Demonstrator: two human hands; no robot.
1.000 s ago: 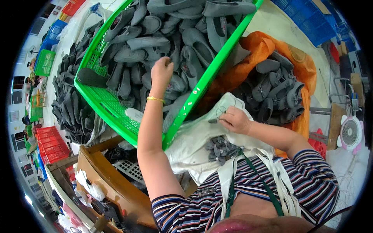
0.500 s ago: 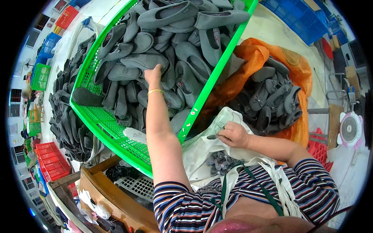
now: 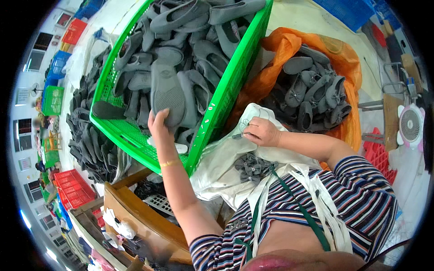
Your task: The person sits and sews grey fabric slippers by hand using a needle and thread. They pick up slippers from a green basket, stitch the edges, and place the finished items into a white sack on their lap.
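My left hand (image 3: 159,125) grips the heel end of a grey slip-on shoe (image 3: 167,90), its ridged sole turned up toward me. The shoe is over the heap of similar grey shoes (image 3: 210,56) in a green plastic basket (image 3: 135,145). Above the white cloth (image 3: 210,174) on my lap, my right hand (image 3: 262,132) is closed in a pinch. Thin dark thread (image 3: 244,123) loops out from its fingertips, near a small dark grey piece (image 3: 236,136); whether a needle is there I cannot tell. Several grey fabric bows (image 3: 253,167) lie on the cloth.
At the right, an orange sack (image 3: 352,86) holds grey shoes with bows. Another heap of grey shoes (image 3: 92,144) lies left of the basket. A wooden table (image 3: 144,217) stands at lower left, red crates (image 3: 74,189) beyond it. A fan (image 3: 410,124) is at far right.
My left hand has drawn back toward me with the shoe, which now points away from me, sole up. My right hand keeps its pinch on the thread. The whole view has shifted slightly.
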